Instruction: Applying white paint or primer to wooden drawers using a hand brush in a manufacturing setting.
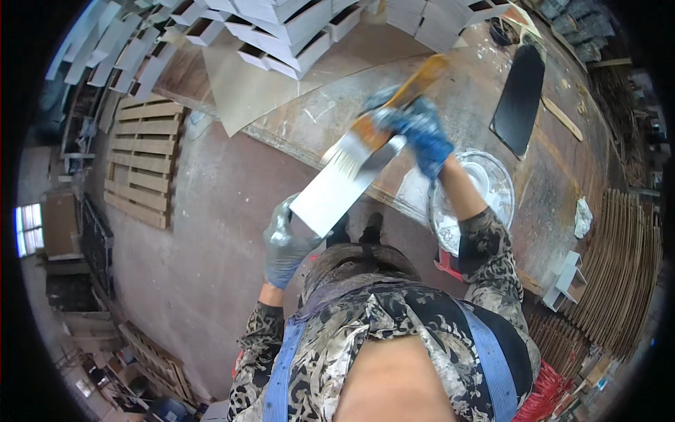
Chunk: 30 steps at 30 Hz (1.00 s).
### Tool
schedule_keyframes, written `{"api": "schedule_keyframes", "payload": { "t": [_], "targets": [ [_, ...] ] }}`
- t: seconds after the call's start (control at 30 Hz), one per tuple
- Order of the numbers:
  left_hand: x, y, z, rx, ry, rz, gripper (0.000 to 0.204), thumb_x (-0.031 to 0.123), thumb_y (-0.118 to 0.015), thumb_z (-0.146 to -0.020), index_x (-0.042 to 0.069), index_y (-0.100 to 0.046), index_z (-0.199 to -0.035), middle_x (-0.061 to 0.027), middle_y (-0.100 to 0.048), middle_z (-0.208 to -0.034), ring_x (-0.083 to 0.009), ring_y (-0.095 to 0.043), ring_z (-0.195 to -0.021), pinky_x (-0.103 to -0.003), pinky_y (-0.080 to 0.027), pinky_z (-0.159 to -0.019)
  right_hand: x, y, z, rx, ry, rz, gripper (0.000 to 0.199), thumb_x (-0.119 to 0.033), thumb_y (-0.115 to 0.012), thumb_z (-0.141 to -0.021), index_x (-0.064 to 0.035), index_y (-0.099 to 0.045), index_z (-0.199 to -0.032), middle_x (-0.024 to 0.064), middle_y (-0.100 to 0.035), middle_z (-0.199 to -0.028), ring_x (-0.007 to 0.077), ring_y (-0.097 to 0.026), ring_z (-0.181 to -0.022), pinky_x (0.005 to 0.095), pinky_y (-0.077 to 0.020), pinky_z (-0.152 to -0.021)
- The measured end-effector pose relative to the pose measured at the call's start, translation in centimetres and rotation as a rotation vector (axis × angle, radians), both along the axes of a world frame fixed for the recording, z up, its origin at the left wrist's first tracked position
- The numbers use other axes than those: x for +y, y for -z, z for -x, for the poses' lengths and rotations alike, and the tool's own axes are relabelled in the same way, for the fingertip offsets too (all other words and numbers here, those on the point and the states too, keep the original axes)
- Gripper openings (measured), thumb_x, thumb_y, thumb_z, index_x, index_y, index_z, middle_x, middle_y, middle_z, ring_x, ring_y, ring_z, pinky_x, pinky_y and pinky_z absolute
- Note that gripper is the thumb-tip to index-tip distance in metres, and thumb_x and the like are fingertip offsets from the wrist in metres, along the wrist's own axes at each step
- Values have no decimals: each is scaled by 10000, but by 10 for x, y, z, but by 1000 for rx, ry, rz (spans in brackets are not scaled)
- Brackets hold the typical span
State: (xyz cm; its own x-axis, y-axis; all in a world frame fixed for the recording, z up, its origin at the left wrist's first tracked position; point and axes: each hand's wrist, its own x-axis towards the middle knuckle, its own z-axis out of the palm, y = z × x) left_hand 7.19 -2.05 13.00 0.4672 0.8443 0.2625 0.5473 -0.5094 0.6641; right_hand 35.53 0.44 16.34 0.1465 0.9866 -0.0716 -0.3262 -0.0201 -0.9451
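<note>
My left hand (287,243), in a paint-smeared grey glove, grips the near end of a long, narrow white-painted piece (327,200). It looks like a small box or board, tilted in the air before my body. My right hand (420,133), in a blue glove with white smears, is closed round a paintbrush (422,76) with an orange-yellow handle. Its pale bristles lie against the upper face of the piece, toward the far end. Motion blurs the brush and right fingers. Below my right wrist stands a round tub of white paint (508,193), partly hidden by my forearm.
Stacked white boxes (299,53) stand on the workbench (309,116) at the back. To the right lie a dark flat board (520,98), a wooden stick (562,119) and a crumpled rag (583,216). A wooden pallet (144,158) is on the floor at left; thin sheets (612,260) are stacked at right.
</note>
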Motion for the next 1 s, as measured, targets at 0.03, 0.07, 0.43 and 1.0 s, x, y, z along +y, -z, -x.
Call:
{"api": "schedule_keyframes", "payload": {
  "t": [0.03,0.07,0.43,1.0],
  "targets": [
    [-3,-1,2,-60,-9,39,730,284,-838,-528,-8,-479,-1092,-128,-555,-1026,-226,-590,-918,-317,-512,-768,0,4,-27,-89,55,-28,365,-139,-671,-732,-29,-553,-1059,70,-609,-1004,172,-576,-926,308,-460,-822],
    [-5,-2,4,-108,-24,66,687,244,-836,-530,5,-496,-1078,-120,-572,-1010,-222,-601,-903,-313,-507,-773,3,11,-50,-96,213,-56,339,-148,-656,-749,-43,-558,-1056,63,-609,-1009,164,-580,-918,305,-473,-797],
    [5,11,-7,-77,-32,89,725,323,-831,-538,1,-489,-1089,-124,-580,-968,-210,-611,-868,-307,-511,-757,-32,-20,14,26,27,-63,267,-138,-688,-727,-64,-591,-964,43,-602,-969,164,-564,-918,312,-449,-825],
    [11,52,-10,-419,-413,674,621,288,-791,-594,-77,-519,-1016,-127,-615,-876,-154,-590,-782,-272,-485,-677,-41,38,-84,-142,591,-49,379,-1,-666,-700,9,-544,-1058,106,-591,-1020,212,-572,-940,339,-474,-826]
  ]
}}
